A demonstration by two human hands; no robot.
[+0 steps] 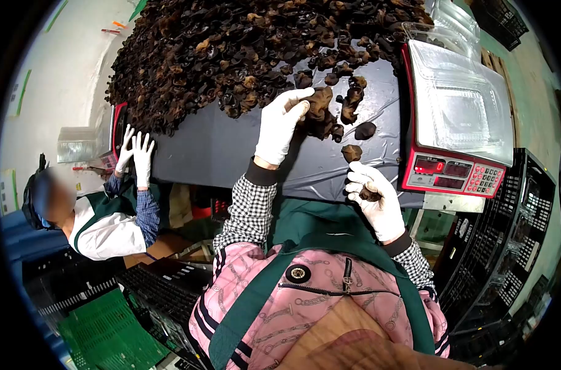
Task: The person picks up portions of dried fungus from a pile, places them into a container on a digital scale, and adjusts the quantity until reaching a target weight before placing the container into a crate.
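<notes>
My left hand (278,126), in a white glove, reaches over the dark table. Its thumb and forefinger pinch a brown wood ear mushroom (320,103), with more pieces right beneath. Close to the table's front edge, my gloved right hand (379,206) curls around a small dark mushroom piece (370,195). Just beyond its fingertips is another wood ear (352,153); whether they touch is hard to tell. A single loose mushroom (365,131) lies farther up. Behind both hands spreads a big heap of wood ear mushrooms (212,55).
A red scale (447,176) reading 0 carries stacked clear plastic trays (462,102) on the right. Black crates (508,228) stand beyond it. At left, a co-worker (107,216) in white gloves works by another scale (118,126). A green crate (111,333) sits lower left.
</notes>
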